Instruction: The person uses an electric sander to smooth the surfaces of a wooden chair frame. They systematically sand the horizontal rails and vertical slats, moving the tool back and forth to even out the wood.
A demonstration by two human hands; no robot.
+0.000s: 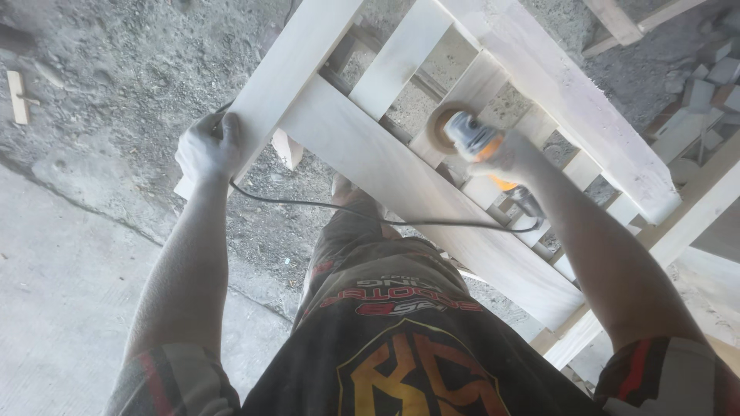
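A pale wooden slatted frame (432, 154) fills the middle of the view, running from near left up to far right, with 2 long side rails and several short cross slats between them; it stands over a rough grey floor (100, 254). At the right edge lies a heap of pale wood offcuts (705, 92), and a small wood scrap (17, 96) lies on the floor at far left. The left hand (206, 148) grips the near-left end of 1 side rail, its fingers curled tight around the wood. The right hand (510, 156) is wrapped around a grey and orange angle grinder (472, 139), whose round sanding disc (445, 127) sits against a slat in the middle of the frame. A thin black power cord (324, 206) droops from the left hand's side across to the tool, passing under the frame in front of the person's dark printed shirt (401, 339).
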